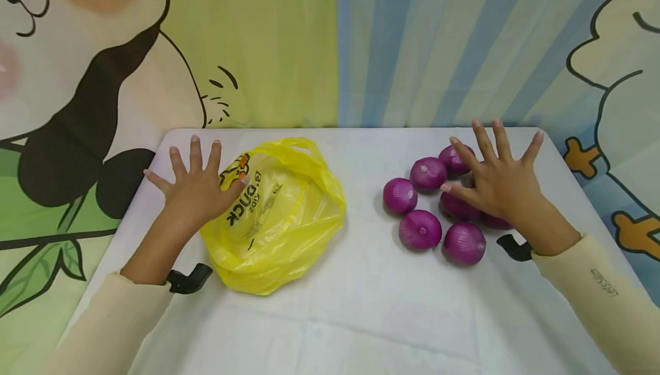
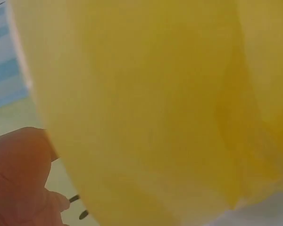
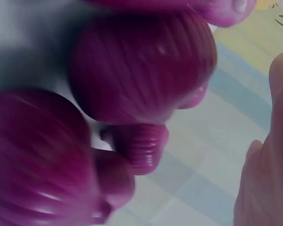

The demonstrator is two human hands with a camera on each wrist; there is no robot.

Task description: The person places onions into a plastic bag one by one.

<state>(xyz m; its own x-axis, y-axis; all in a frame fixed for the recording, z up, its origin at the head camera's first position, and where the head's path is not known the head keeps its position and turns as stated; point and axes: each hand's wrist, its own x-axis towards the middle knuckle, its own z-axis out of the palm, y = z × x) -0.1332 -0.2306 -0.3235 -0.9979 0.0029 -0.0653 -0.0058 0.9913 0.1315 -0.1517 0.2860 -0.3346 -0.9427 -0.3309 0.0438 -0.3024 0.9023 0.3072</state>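
Over the white table (image 1: 361,329), a left hand (image 1: 193,194) and a right hand (image 1: 502,186) spread their fingers wide.
The left reaches across the edge of a crumpled yellow plastic bag (image 1: 289,220); the right partly covers the clustered purple onions (image 1: 420,230), lying to the bag's right. Neither hand grips anything; whether they touch, I can't tell.

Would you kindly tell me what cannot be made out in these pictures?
Head view: exact number of onions; the right hand partly covers some.
Head view: part of the yellow bag, behind the left hand.
Right wrist view: part of the right hand, cut off by the right edge.
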